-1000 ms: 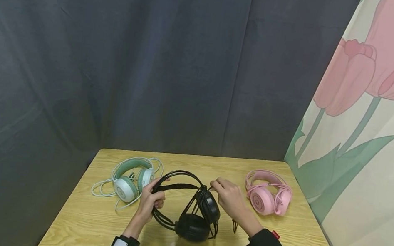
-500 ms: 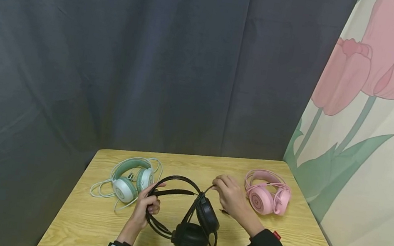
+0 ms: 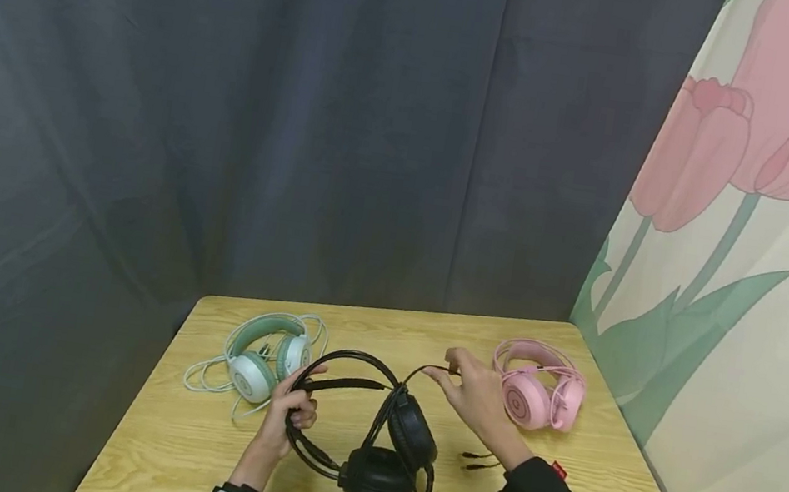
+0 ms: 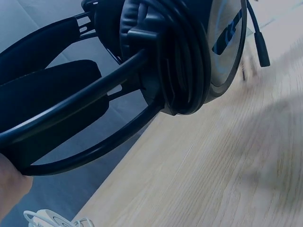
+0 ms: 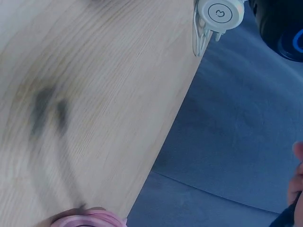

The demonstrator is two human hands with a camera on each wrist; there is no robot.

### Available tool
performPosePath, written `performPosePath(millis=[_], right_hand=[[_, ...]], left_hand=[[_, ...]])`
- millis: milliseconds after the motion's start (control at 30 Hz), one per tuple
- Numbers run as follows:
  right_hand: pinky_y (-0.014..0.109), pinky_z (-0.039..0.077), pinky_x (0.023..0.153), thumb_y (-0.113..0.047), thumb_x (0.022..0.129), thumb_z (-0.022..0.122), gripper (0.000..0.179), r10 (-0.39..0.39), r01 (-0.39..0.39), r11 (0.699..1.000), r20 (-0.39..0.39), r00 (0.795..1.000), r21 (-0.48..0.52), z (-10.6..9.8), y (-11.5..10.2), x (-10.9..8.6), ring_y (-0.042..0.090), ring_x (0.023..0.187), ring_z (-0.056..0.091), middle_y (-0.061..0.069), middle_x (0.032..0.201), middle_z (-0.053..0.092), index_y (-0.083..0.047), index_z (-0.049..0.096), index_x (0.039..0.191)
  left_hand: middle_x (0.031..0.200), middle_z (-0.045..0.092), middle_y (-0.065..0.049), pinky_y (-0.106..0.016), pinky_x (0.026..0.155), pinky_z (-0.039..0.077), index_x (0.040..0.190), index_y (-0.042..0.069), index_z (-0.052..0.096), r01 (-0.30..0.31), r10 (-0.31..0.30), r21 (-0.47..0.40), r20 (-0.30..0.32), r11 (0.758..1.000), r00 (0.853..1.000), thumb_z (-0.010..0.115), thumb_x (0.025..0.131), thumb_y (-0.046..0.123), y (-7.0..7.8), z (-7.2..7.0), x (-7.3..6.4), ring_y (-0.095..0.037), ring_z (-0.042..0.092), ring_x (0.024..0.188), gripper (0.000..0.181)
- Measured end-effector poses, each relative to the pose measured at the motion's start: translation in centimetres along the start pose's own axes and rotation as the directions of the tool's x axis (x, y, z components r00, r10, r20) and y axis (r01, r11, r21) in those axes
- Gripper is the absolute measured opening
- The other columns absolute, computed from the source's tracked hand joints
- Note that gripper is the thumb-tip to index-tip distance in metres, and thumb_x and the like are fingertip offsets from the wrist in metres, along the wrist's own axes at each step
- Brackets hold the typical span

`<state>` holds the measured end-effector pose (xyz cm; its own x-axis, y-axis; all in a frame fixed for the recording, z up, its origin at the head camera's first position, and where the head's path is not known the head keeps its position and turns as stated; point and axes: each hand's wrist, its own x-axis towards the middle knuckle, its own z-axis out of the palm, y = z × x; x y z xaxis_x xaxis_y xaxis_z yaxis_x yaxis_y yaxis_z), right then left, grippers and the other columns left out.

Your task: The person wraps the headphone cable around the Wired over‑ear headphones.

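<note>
A pair of black headphones [image 3: 377, 479] is held up over the table's middle, ear cups toward the right. My left hand [image 3: 285, 416] grips its headband at the left. Black cable winds around the near ear cup [image 4: 189, 61] in the left wrist view, and a small microphone boom [image 4: 260, 47] sticks out past it. Right of the headphones, my right hand [image 3: 479, 397] pinches a black cable [image 3: 426, 366] running up from the ear cups. Below that hand dangle the cable's plugs [image 3: 477, 464], blurred in the right wrist view.
Mint-green and white headphones [image 3: 251, 377] with a loose pale cable lie left on the wooden table [image 3: 184, 452]. Pink headphones [image 3: 527, 401] sit at the right, close behind my right hand. A dark curtain [image 3: 348, 147] hangs behind; a tulip-painted wall [image 3: 788, 352] stands right.
My right hand has moved right, drawing out a longer stretch of cable from the black headphones. The plugs now hang lower and apart. The left hand and headphones shifted slightly left and down.
</note>
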<state>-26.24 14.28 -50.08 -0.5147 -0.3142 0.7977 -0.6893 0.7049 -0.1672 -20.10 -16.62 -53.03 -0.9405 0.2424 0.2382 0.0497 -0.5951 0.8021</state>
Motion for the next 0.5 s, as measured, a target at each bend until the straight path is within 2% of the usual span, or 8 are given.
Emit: performPosePath(millis=[100,233,300,400,500], right_hand=[[0.018,0.034,0.041,-0.027,0.067,0.071,0.026,-0.012,0.012,1.000,-0.009,1.000,0.017,0.16,0.15,-0.17,0.006,0.055,0.048,-0.005,0.070,0.052,-0.013,0.055,0.083],[0.025,0.040,0.053,-0.013,0.079,0.059,0.009,-0.068,0.068,0.995,0.005,0.998,0.070,0.27,0.01,-0.13,0.011,0.066,0.049,-0.003,0.081,0.054,-0.011,0.059,0.088],[0.027,0.040,0.054,-0.010,0.083,0.054,0.010,-0.075,0.074,0.994,0.010,0.997,0.075,0.27,-0.09,-0.06,0.012,0.068,0.049,-0.003,0.084,0.054,-0.011,0.059,0.091],[0.024,0.039,0.048,-0.013,0.084,0.053,0.010,-0.050,0.050,0.997,0.008,0.999,0.058,0.29,-0.22,-0.01,0.009,0.063,0.048,-0.004,0.082,0.054,-0.012,0.060,0.092],[0.020,0.034,0.041,-0.023,0.081,0.059,0.014,0.026,-0.026,0.999,0.029,0.999,0.022,0.35,-0.24,-0.07,0.005,0.053,0.044,-0.007,0.074,0.053,-0.013,0.058,0.090]], left_hand=[[0.050,0.021,0.003,-0.018,0.034,0.018,0.123,-0.006,0.034,0.010,-0.010,-0.032,-0.005,0.999,1.000,0.029,0.069,-0.013,0.01,-0.08,-0.04,-0.006,0.018,0.039,0.055],[0.051,0.020,0.003,-0.017,0.034,0.018,0.126,-0.008,0.027,0.025,-0.024,-0.112,0.006,0.993,1.000,0.026,0.070,-0.012,-0.07,-0.20,-0.20,-0.007,0.015,0.040,0.056],[0.051,0.020,0.004,-0.017,0.035,0.018,0.127,-0.009,0.023,0.029,-0.027,-0.152,0.017,0.988,0.999,0.024,0.070,-0.011,-0.11,-0.23,-0.23,-0.007,0.014,0.041,0.057],[0.053,0.020,0.005,-0.016,0.036,0.019,0.127,-0.009,0.021,0.039,-0.034,-0.204,0.029,0.978,0.999,0.025,0.070,-0.010,-0.17,-0.23,-0.17,-0.008,0.014,0.042,0.058],[0.054,0.020,0.004,-0.016,0.036,0.019,0.128,-0.008,0.019,0.041,-0.030,-0.255,0.047,0.966,0.998,0.025,0.070,-0.009,-0.22,-0.26,-0.06,-0.008,0.013,0.043,0.058]])
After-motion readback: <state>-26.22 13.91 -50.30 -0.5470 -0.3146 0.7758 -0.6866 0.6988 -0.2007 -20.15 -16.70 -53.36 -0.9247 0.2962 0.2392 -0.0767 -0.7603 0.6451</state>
